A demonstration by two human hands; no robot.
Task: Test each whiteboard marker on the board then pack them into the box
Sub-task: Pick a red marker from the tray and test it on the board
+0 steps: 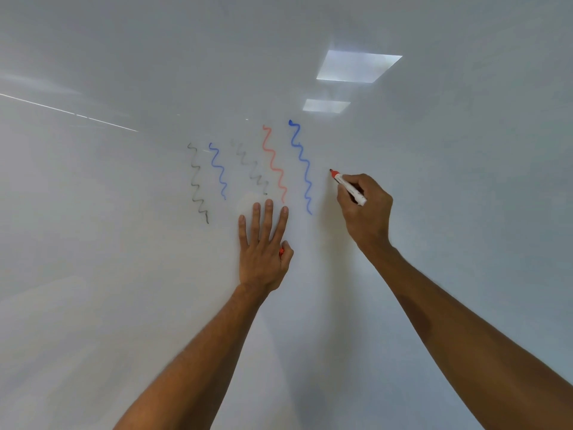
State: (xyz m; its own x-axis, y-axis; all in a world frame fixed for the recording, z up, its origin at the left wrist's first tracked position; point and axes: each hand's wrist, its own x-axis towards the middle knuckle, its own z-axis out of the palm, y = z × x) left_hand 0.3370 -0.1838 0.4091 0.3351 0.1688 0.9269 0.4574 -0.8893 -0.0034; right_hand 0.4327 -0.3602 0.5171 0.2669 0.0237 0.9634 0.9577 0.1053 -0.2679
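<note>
Nearest the lens: left forearm [198, 352] and right forearm [465, 321], both bare, rising from the bottom edge toward a glossy white whiteboard [124, 274] that fills the view.

Left hand [263, 252]: four fingers straight and flat on the board. The thumb is bent in and pins a small red cap [281, 251] against the side of the palm; only a sliver of the cap shows.

Right hand [366, 209]: fingers curled round a white-barrelled marker with a red collar [350, 187], held like a pen. The nib points up and left and sits at the board surface; whether it has actually touched I cannot tell.

On the board, left to right: black squiggle [197, 181], short blue squiggle [218, 170], faint grey squiggle [252, 167], red squiggle [274, 164], tall blue squiggle [300, 166]. Two ceiling-light reflections [358, 66] sit above. The box is not in view.

Judged step: a sixth test line is about to start, to the right of the tall blue one.

Risks:
- The left index fingertip lies just below the tail of the red squiggle, so a small slide upward would smear it.
- The heel of the right hand is near the tall blue line and could drag through it on a downward stroke.
- The cap is held by the thumb alone, and shifting weight on that hand could drop it.
- A dry nib would leave a line as weak as the grey one.
</note>
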